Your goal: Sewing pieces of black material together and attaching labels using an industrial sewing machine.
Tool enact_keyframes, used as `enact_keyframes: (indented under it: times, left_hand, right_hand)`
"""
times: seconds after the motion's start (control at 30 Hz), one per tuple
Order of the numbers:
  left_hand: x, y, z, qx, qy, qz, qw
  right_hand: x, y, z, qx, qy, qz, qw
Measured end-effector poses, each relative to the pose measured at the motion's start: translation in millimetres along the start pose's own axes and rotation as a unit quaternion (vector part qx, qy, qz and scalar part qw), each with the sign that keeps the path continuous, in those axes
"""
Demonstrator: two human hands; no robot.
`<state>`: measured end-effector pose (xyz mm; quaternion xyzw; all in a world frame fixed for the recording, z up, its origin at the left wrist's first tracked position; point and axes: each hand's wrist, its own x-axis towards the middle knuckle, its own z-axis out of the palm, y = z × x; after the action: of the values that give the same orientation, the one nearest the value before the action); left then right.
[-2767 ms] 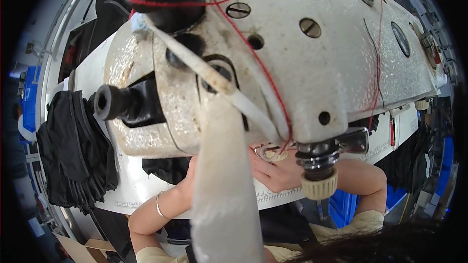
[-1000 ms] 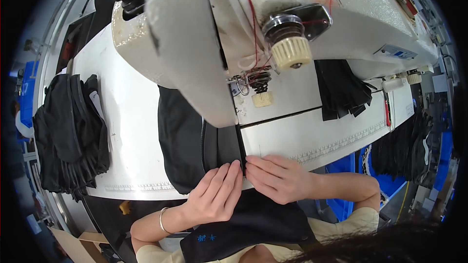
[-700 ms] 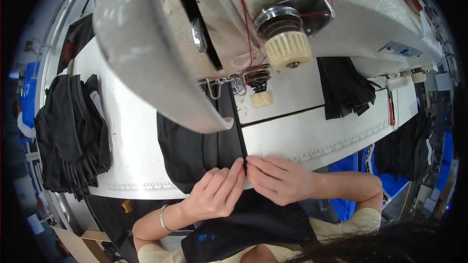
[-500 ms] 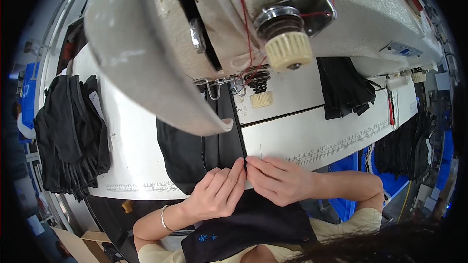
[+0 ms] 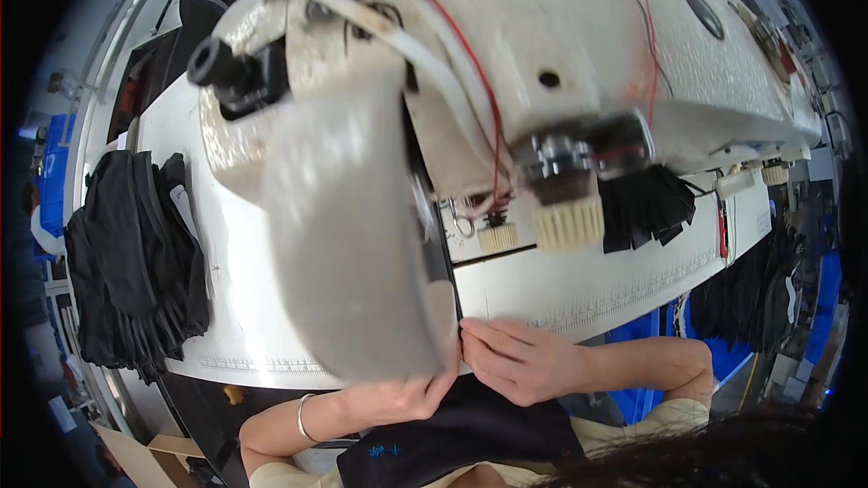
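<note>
Cloth (image 5: 457,296) on the desk (image 5: 237,289), pinched by the fingers of my right hand (image 5: 517,364), my left hand (image 5: 398,400) too hidden to tell its grip, should, I judge, be aligned evenly.

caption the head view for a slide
Left hand and right hand meet at black fabric by a sewing machine

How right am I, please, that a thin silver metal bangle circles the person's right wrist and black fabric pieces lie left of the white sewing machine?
The side is wrong: the head view shows the silver bangle on the left wrist. The rest stands.
</note>
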<state>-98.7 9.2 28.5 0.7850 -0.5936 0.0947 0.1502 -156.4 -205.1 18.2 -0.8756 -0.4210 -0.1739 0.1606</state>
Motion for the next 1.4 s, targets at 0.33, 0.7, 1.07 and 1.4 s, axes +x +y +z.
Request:
enact_keyframes:
  times: [0.33, 0.7, 1.07, 1.4]
  left_hand:
    - [-11, -61, 32, 0.003, -0.04, 0.034, 0.999]
    - [14, -105, 9, -0.322, -0.13, -0.267, 0.899]
    - [-12, -84, 37, -0.161, -0.058, -0.164, 0.972]
    - [19, -76, 19, -0.124, 0.06, -0.25, 0.958]
  right_hand:
    - [25, 57, 13, 0.028, 0.003, -0.005, 1.0]
    - [20, 78, 35, 0.018, -0.067, 0.089, 0.994]
    - [29, 83, 26, 0.038, 0.077, 0.101, 0.991]
    - [29, 85, 27, 0.056, 0.082, 0.089, 0.991]
